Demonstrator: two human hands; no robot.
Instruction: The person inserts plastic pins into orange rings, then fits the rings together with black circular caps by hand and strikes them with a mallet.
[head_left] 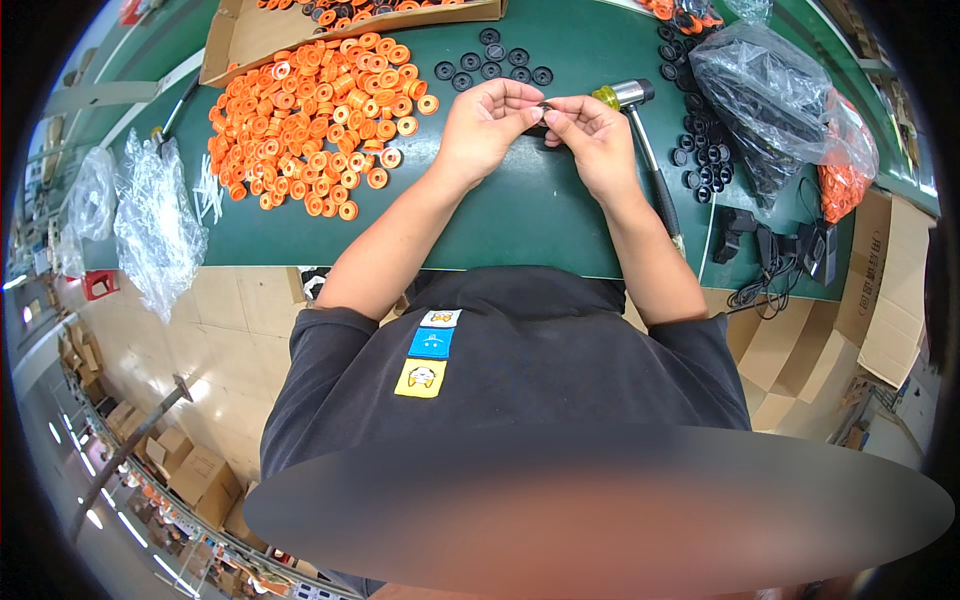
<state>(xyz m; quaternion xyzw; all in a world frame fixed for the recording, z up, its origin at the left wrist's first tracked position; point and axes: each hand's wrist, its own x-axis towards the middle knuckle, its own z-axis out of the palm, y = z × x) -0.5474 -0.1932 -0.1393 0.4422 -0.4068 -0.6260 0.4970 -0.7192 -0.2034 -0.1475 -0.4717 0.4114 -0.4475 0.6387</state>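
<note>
My left hand [488,122] and my right hand [597,140] meet over the green table, fingertips pinched together on a small dark part [543,110]. The fingers cover most of it, so its exact kind cannot be made out. Just beyond my hands lies a loose group of round black discs [490,70]. Beside my right hand rests a mallet [626,94] with one yellow-green face and one dark face, its handle pointing toward me. To the left of my left hand spreads a big heap of round orange caps [310,125].
A cardboard box [222,48] with orange parts stands behind the heap. Small black parts [706,160] and clear bags [760,85] of parts lie at right, near cables with black adapters [775,250]. Plastic film [158,215] and white sticks [208,190] lie left.
</note>
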